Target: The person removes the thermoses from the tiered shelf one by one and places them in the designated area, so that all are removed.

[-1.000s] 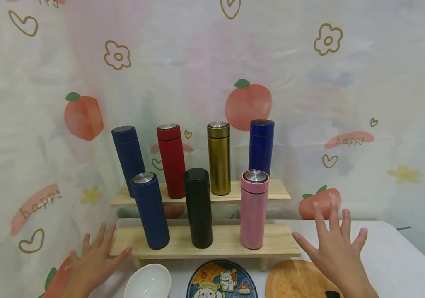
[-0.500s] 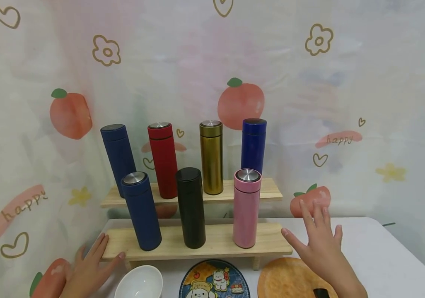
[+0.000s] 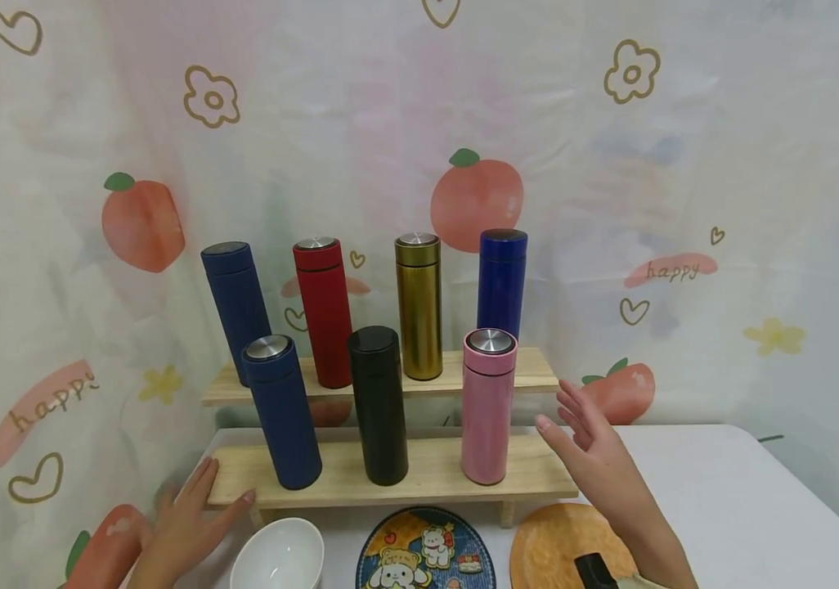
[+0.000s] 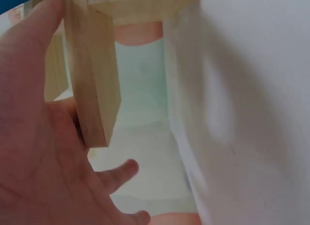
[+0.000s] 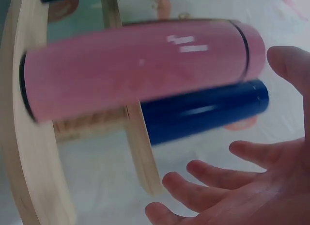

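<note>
A pink thermos bottle [image 3: 489, 425] with a steel-topped lid stands upright at the right of the lower wooden shelf [image 3: 545, 474]. My right hand [image 3: 599, 466] is just right of it, fingers extended and thumb apart, holding nothing; the right wrist view has the thumb near the bottle's lid. At the shelf's left end, my left hand [image 3: 187, 523] rests its straight fingers and thumb against the wood. A black thermos [image 3: 379, 417] and a navy thermos [image 3: 283, 425] share this shelf. Behind stand navy [image 3: 234, 298], red [image 3: 324, 319], gold [image 3: 419, 315] and bright blue [image 3: 502, 282] thermoses.
The upper wooden shelf [image 3: 537, 372] carries the back row. In front of the shelves, on a white table [image 3: 721, 507], are a white bowl [image 3: 280, 552], a round cartoon-bear mat [image 3: 430, 556] and a round orange-brown mat [image 3: 552, 540]. A patterned curtain [image 3: 552, 106] hangs behind.
My right hand has moved left and turned toward the pink thermos. My left hand has come onto the shelf's left end. The head view has shifted slightly; the bottles stay standing.
</note>
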Action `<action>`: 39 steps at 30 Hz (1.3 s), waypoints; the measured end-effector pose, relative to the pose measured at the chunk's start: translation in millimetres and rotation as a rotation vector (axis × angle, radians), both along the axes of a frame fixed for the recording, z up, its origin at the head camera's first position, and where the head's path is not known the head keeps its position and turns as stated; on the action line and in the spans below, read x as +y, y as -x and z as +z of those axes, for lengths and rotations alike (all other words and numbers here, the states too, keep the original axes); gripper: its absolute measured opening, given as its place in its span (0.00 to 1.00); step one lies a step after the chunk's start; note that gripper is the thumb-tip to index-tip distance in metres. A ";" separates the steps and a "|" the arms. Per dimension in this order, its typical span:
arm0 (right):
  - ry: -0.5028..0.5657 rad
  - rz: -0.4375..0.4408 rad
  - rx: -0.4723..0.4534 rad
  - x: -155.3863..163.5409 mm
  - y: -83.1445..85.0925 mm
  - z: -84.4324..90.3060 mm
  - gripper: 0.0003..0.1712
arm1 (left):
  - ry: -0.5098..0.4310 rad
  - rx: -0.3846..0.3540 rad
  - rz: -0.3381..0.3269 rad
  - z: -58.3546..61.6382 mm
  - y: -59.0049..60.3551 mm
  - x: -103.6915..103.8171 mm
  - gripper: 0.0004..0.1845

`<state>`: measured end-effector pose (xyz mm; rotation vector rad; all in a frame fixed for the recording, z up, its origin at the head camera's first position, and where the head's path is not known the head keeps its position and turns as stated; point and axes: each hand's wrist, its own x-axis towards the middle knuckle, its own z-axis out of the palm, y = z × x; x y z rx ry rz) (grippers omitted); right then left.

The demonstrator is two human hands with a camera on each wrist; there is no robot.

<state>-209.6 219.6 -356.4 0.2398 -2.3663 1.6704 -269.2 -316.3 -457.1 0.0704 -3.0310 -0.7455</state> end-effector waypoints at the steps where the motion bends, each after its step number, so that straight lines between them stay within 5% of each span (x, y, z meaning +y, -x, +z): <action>1: 0.034 0.011 -0.004 -5.9 3.9 -1.5 0.46 | -0.003 0.002 -0.002 -1.0 0.9 1.0 0.61; 12: 0.212 0.104 -0.038 -45.9 34.6 -23.4 0.45 | -0.031 -0.025 0.050 -5.1 -4.6 8.2 0.64; 22: 0.151 0.029 -0.023 -47.8 42.4 -35.8 0.45 | -0.015 -0.016 0.070 -16.0 -8.7 16.3 0.63; 39: 0.155 0.013 -0.008 -52.0 50.1 -30.3 0.45 | -0.004 -0.027 0.044 0.4 -2.7 4.9 0.64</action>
